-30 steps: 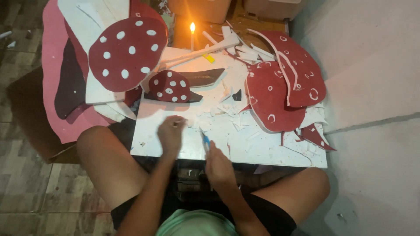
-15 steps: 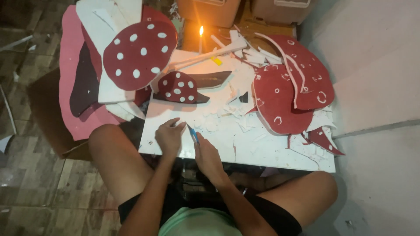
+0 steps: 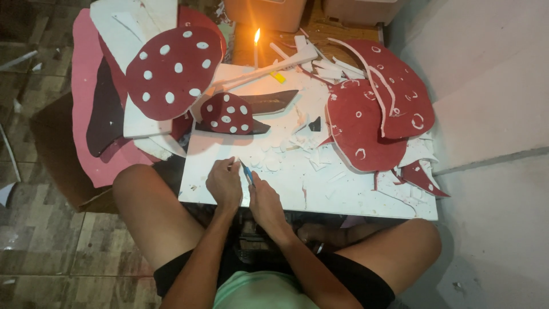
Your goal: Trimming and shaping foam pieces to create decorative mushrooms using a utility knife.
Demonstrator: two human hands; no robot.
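Observation:
My left hand (image 3: 224, 182) rests on the white board (image 3: 343, 194) near its front edge, its fingertips pinching a small white foam piece (image 3: 233, 165). Close beside it, my right hand (image 3: 264, 201) grips a blue-handled craft knife (image 3: 247, 173) whose tip points up toward that piece. The two hands nearly touch. Loose white foam circles and scraps (image 3: 273, 165) lie just beyond the fingers. A small red mushroom cap with white dots (image 3: 227, 114) sits farther back on the board.
A large red dotted mushroom cap (image 3: 171, 71) leans at the back left over white and pink sheets (image 3: 83, 86). Red sheets with cut-out rings (image 3: 372, 114) lie at the right. A lit candle (image 3: 256, 48) burns at the back. My bare knees flank the board.
My right hand with the knife has swung left from the board's front middle to right beside my left hand. The left hand has stayed near the front edge, fingers still pinched.

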